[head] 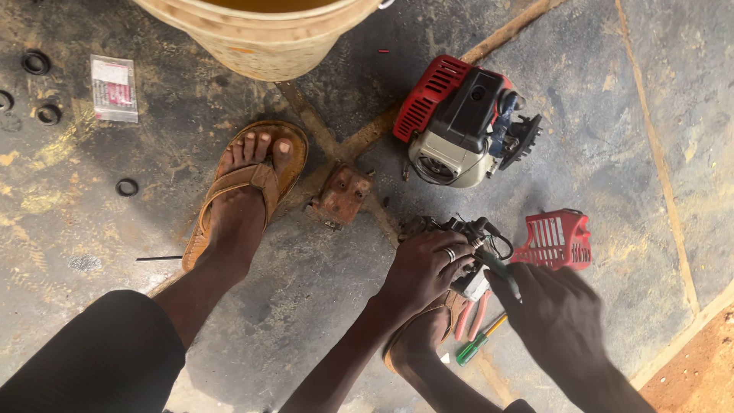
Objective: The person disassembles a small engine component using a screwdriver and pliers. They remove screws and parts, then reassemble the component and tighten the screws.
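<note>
Left hand: the left hand lay over a small engine part on the floor, fingers curled down and gripping its top, a ring on one finger.
Right hand: the right hand held a dark-handled tool, fingers closed round it, tip aimed at the part; the tip itself was hidden, so its kind could not be told.
Part: it sat on the concrete floor between the hands, just beside the right foot, with thin black hoses looping off its right side.
Nearby: a red cover lay just right of the part; a red-and-black engine sat beyond it; a rusty block lay to the left, near the left foot in its sandal.
Under the hands: red pliers and a green screwdriver lay beside the right sandal.
Far side: a pale bucket, black rings and a small packet lay well apart.
Risk, slip: judged from the pose, the tool could skid off and strike the left-hand fingers, since they sat close to its tip.
Risk, hoses: the tool shaft crossed the hoses, so a hard push might nick or pull one loose.
Risk, loss: any small screw freed might roll into the floor's cracks and grime.
</note>
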### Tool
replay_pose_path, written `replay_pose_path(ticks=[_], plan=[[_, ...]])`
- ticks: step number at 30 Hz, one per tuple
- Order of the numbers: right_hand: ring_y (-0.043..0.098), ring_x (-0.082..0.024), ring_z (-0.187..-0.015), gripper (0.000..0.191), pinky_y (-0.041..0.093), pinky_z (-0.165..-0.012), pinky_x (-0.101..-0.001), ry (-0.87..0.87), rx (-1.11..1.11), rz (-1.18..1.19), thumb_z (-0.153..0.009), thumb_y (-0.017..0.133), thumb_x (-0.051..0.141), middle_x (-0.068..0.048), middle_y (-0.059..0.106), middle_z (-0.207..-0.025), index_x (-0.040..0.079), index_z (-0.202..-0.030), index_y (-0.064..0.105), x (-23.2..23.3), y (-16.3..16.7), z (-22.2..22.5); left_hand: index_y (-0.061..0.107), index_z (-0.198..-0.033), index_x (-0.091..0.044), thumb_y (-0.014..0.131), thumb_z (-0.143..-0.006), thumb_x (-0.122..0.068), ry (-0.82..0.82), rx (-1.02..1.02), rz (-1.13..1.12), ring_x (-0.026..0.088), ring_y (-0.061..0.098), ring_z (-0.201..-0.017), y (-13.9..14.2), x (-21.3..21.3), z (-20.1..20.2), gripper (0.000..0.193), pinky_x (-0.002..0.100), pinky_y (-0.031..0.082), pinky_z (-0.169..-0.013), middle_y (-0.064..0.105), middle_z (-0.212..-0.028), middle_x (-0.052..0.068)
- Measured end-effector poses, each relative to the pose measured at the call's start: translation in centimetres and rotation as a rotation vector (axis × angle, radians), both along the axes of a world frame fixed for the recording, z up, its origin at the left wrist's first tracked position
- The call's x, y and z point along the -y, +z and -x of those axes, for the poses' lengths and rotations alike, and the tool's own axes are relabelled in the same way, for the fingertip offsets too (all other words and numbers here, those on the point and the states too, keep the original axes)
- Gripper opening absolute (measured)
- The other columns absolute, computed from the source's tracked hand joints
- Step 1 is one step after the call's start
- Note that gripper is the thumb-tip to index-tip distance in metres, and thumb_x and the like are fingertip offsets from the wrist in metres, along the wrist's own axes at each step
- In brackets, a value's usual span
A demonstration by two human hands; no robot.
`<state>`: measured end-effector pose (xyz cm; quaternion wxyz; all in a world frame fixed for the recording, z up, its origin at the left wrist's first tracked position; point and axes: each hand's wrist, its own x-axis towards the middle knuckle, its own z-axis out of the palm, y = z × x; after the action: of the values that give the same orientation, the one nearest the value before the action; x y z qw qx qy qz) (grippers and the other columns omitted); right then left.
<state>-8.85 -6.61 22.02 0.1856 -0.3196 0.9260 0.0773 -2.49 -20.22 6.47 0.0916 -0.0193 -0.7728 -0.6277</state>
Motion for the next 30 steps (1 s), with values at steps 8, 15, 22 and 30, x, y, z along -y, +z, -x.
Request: replay_pose_path(ticks=[8, 15, 22, 30], plan=[[0.067, -0.015, -0.057, 0.027, 0.053, -0.048, -0.0351, -0.445, 0.135, -0.071, -0.106, 0.055, 0.028, 0.002, 0.076, -0.067, 0.022, -0.093, 0.077, -3.8, -0.4, 0.7, 0.074, -0.106, -0.008, 0.072, -0.087, 0.002, 0.070, -0.041, -0.048, 0.021, 0.074, -0.099, -0.1, -2.6, 0.9, 0.021, 0.035, 0.061, -0.093, 0.075, -0.105, 0.005], [0.073, -0.022, -0.099, 0.049, 0.063, -0.078, -0.0315, 0.209, -0.130, 0.193, -0.074, 0.066, -0.004, -0.008, 0.072, -0.124, 0.014, -0.118, 0.074, -2.7, 3.0, 2.2, 0.074, -0.110, -0.008, 0.063, -0.080, 0.013, 0.010, -0.019, 0.038, 0.023, 0.072, -0.104, 0.0, -3.6, 1.0, 0.038, 0.037, 0.058, -0.095, 0.074, -0.107, 0.006], [0.073, -0.021, -0.072, 0.007, 0.061, -0.061, -0.0369, 0.030, -0.014, 0.164, -0.088, 0.076, 0.014, -0.006, 0.075, -0.091, 0.009, -0.094, 0.074, -3.7, 1.1, 1.5, 0.072, -0.115, -0.007, 0.062, -0.089, 0.011, -0.158, 0.047, 0.006, 0.023, 0.072, -0.106, 0.6, -3.0, 1.7, 0.033, 0.037, 0.060, -0.096, 0.073, -0.110, 0.007], [0.066, -0.019, -0.051, 0.019, 0.050, -0.048, -0.0381, -0.475, 0.177, 0.158, -0.098, 0.062, 0.020, -0.008, 0.073, -0.066, 0.010, -0.090, 0.076, -5.3, -0.4, 1.3, 0.072, -0.104, -0.008, 0.078, -0.088, 0.003, -0.034, 0.078, -0.344, 0.016, 0.077, -0.096, -0.7, -5.3, 2.5, 0.020, 0.029, 0.064, -0.084, 0.075, -0.101, 0.005]])
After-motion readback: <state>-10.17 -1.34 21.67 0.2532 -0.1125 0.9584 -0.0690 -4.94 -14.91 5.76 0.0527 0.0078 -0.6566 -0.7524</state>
